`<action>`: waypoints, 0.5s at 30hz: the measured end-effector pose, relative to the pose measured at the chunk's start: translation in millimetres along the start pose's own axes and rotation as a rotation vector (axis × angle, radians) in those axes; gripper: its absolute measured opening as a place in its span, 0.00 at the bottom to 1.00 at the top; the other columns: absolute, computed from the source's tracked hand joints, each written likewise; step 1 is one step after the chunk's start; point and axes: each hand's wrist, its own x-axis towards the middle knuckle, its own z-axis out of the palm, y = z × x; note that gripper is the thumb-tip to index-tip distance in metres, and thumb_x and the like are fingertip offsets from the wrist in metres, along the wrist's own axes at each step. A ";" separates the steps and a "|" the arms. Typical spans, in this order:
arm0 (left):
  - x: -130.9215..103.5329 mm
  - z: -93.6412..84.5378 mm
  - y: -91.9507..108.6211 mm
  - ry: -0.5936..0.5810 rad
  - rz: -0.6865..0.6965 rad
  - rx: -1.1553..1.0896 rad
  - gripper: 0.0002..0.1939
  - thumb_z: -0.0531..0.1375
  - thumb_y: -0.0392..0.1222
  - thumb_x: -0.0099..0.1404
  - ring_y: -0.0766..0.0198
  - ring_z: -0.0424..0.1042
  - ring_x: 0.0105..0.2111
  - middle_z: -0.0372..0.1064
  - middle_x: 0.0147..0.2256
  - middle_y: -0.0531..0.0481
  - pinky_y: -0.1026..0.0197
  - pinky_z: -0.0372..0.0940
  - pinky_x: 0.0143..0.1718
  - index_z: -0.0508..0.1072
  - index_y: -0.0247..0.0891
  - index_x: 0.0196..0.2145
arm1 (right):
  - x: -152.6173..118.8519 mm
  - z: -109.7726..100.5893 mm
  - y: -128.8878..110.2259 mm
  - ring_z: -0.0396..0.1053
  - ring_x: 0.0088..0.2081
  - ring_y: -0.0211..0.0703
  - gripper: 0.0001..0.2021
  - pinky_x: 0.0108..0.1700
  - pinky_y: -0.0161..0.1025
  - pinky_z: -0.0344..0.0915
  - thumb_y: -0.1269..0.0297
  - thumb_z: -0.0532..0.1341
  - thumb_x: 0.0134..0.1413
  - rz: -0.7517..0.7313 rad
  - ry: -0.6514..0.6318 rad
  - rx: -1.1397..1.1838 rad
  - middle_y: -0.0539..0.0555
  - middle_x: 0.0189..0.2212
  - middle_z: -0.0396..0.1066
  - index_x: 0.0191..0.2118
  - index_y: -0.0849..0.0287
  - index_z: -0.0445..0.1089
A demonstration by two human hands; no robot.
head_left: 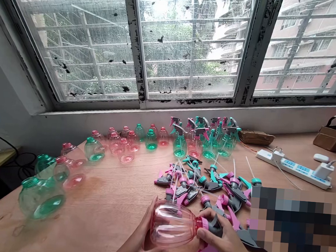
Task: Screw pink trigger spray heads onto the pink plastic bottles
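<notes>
A clear pink spray bottle [173, 224] lies sideways above the table's near edge, its base to the left. My left hand [143, 233] cups that base end, fingers behind and thumb below. At the neck, my right hand [220, 239] grips the pink collar of a grey and pink spray head [213, 226], which sits against the bottle's mouth; whether it is threaded tight I cannot tell. Just beyond my hands is a pile of loose spray heads [190, 186], pink-grey and teal-grey, with thin white tubes.
Open green and pink bottles [41, 199] line the table's left and back. Bottles with spray heads [195, 143] stand at the back centre. A white power strip [294, 169], a brown package [256, 137] and a cardboard box [334, 135] are at right. A blurred patch hides the lower right.
</notes>
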 end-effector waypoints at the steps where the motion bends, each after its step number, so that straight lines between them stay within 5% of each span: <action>1: -0.4 0.6 0.5 0.006 -0.006 0.022 0.59 0.70 0.54 0.60 0.44 0.49 0.70 0.45 0.72 0.43 0.46 0.44 0.71 0.32 0.50 0.73 | -0.1 0.3 -0.3 0.69 0.26 0.45 0.20 0.31 0.38 0.63 0.45 0.71 0.48 0.003 0.001 0.011 0.47 0.23 0.72 0.37 0.56 0.72; 6: -3.5 0.4 2.5 0.006 -0.027 0.055 0.59 0.67 0.56 0.63 0.48 0.63 0.62 0.58 0.66 0.41 0.49 0.52 0.67 0.27 0.51 0.72 | 0.2 -0.9 -1.6 0.70 0.32 0.48 0.18 0.37 0.40 0.64 0.46 0.72 0.48 -0.062 0.026 -0.046 0.49 0.29 0.73 0.37 0.55 0.75; 15: -2.7 -4.8 -1.8 -0.004 -0.029 0.047 0.58 0.68 0.57 0.61 0.45 0.61 0.63 0.66 0.60 0.41 0.49 0.52 0.67 0.34 0.45 0.73 | -0.3 -0.3 -1.4 0.70 0.29 0.45 0.20 0.34 0.39 0.63 0.45 0.72 0.48 -0.025 0.010 0.002 0.49 0.28 0.73 0.37 0.57 0.74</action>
